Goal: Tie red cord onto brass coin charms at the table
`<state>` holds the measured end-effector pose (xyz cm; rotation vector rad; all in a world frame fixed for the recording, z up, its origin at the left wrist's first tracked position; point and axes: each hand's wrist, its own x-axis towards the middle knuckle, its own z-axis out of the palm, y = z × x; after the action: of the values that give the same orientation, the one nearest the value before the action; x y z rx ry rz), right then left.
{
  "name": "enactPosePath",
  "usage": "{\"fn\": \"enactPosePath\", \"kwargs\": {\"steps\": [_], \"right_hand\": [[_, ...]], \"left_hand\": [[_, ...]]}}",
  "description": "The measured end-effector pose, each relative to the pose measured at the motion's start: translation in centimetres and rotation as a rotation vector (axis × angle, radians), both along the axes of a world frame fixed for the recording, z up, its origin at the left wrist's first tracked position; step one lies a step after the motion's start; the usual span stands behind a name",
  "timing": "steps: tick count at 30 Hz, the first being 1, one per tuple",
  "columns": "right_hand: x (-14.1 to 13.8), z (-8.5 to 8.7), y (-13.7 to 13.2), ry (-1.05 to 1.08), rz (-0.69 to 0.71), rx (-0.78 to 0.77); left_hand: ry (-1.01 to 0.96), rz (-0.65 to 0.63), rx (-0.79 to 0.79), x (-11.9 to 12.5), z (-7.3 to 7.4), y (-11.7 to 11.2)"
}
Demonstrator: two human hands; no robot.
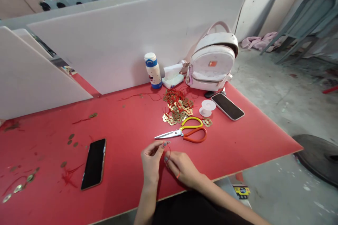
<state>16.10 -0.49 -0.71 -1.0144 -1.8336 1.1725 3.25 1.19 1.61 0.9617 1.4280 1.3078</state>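
My left hand (153,160) pinches a thin red cord (169,152) near the table's front edge. Close beside it, my right hand (182,167) is closed on the same cord, which bows in a small loop between the two. Just beyond my hands lie scissors (182,132) with one yellow and one red handle, blades pointing left. Behind them is a pile of brass-coloured coins (178,110) tied with red cord. A small coin cluster (207,122) sits right of the scissors. Whether a coin is between my fingertips is hidden.
On the red table (126,119) are a phone (94,164) at left, another phone (227,106), a white spool (207,108), a bottle (153,71), a tissue pack (173,76) and a white backpack (211,61). Loose coins (30,178) lie far left. A white partition (118,49) stands behind.
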Motion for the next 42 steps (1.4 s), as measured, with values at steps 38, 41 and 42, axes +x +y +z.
{"fn": "enactPosePath", "kwargs": {"steps": [38,41,42], "right_hand": [[2.0,0.5,4.0,0.233,-0.22,0.033],[2.5,0.6,4.5,0.139,-0.193,0.075],[2.6,0.6,4.6,0.12,-0.179,0.08]], "left_hand": [[0.31,-0.238,0.006,-0.6,-1.6,0.0],[0.294,-0.238,0.039,-0.8,-1.0,-0.1],[0.292,-0.24,0.053,-0.9,-0.9,-0.1]]}}
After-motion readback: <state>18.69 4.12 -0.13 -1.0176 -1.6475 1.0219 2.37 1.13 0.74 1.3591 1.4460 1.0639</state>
